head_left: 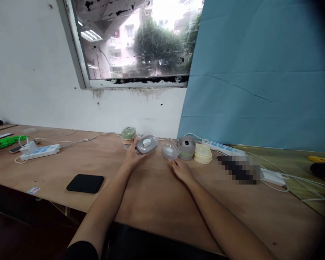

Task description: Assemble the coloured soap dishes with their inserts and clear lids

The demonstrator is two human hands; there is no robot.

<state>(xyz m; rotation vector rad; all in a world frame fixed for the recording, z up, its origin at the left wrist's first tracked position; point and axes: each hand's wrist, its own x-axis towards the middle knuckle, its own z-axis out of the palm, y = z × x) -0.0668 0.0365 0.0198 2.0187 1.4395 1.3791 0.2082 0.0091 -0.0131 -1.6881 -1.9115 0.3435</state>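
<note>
Left hand [131, 155]: clamped on the left end of a grey container [148, 145] with a clear lid, above the back part of the worktop [157, 195], roughly midway along. Can't tell if its base touches the wood. Right hand [181, 171]: fingertips at the near edge of a clear tub [170, 151], just right of the container; can't tell if it's gripping or only touching.

Room: bare wood between the forearms, running to the front edge. Narrow gap between container and tub. Behind both, a short strip to the wall [111, 112], with a cable in it.

Orientation: container's long axis runs left-right, right end slightly farther back. Lid side faces up and toward the camera, white label in the middle. Tub also shows a pale label; long axis unclear.

Obstacles: green-topped stack [128, 134] just behind the left hand, blocks back-left. Grey stack [186, 148] right beside the tub, yellow stack [202, 154] next to it; together they close off the right. Farther right: power strip [223, 147], blurred-out dark object [238, 170], white adapter [272, 177], loose cables. Left: flat black item [85, 183] near the front edge, clear of the left forearm. Far left: second power strip [40, 151], green fuzzy thing [7, 142].
</note>
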